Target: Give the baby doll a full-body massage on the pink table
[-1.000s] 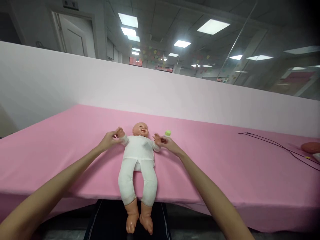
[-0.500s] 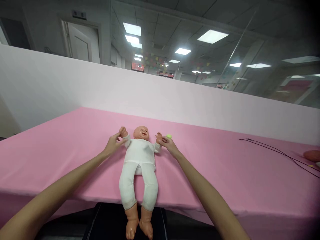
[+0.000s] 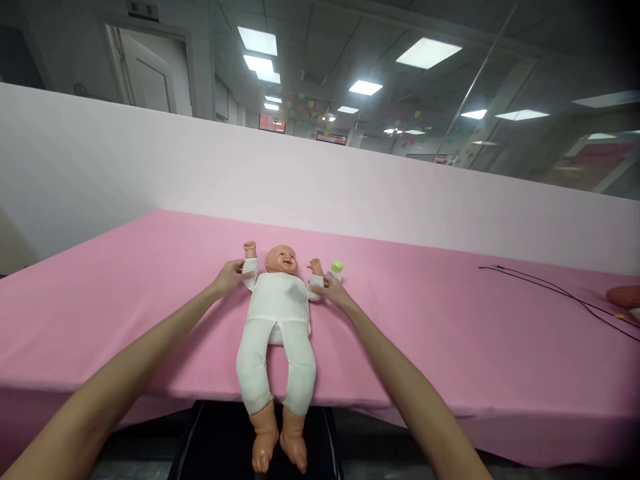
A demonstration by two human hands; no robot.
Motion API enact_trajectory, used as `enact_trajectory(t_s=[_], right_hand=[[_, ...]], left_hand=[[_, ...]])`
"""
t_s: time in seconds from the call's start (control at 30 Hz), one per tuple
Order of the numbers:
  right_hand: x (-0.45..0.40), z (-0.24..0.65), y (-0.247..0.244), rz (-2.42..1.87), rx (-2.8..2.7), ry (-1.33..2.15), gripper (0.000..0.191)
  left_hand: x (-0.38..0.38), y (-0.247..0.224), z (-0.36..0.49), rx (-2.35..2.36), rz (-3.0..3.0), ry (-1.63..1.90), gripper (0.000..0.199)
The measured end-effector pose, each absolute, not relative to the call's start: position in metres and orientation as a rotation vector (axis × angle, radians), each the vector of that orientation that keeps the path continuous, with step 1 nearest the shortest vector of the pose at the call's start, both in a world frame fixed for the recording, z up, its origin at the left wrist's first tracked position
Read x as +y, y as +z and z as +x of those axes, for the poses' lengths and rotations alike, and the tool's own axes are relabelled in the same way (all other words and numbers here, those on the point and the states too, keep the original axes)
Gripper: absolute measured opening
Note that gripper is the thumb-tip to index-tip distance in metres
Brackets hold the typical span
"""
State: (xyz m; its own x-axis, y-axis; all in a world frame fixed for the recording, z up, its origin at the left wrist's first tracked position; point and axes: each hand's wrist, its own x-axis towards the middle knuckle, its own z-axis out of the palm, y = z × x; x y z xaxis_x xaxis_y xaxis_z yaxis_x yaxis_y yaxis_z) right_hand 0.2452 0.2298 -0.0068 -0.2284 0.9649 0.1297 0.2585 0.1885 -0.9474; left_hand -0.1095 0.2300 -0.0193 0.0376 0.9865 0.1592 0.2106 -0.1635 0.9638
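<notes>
A baby doll (image 3: 279,300) in white clothes lies on its back on the pink-covered table (image 3: 425,333), its bare feet hanging past the front edge. My left hand (image 3: 233,275) is closed on the doll's white sleeve at the left, below its raised fist. At the other side my right hand (image 3: 330,288) pinches the doll's sleeve just under its open little hand. Just behind my right hand stands a small bottle (image 3: 337,269) with a light green cap, its lower part partly hidden.
Thin black cables (image 3: 555,292) run across the table's right side towards an orange-brown object (image 3: 624,296) at the edge of view. Behind the table rises a white partition (image 3: 300,180) with glass above it.
Both my hands have shifted from the doll's hands down to its sleeves. The doll's left-side fist now stands more upright, and more of the green-capped bottle shows. The view has tilted slightly.
</notes>
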Motion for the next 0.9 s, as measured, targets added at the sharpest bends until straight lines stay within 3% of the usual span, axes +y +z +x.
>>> enact_trajectory(t_s=[0.17,0.33,0.63,0.9], right_hand=[[0.189,0.269,-0.01,-0.87,-2.1,0.865,0.031],[0.183,0.272,-0.023,-0.797,-2.237,0.736,0.032],[0.247,0.237,-0.022,-1.118,-1.663,0.913,0.032],[0.278,0.22,-0.041,-1.28,-1.576,0.962,0.043]], left_hand=[[0.187,-0.033,-0.128,1.008,2.266,1.287,0.021],[0.175,-0.05,-0.134,0.937,2.703,1.149,0.025],[0.221,-0.029,-0.094,1.268,1.582,1.399,0.03],[0.253,-0.035,-0.08,1.426,1.348,1.282,0.035]])
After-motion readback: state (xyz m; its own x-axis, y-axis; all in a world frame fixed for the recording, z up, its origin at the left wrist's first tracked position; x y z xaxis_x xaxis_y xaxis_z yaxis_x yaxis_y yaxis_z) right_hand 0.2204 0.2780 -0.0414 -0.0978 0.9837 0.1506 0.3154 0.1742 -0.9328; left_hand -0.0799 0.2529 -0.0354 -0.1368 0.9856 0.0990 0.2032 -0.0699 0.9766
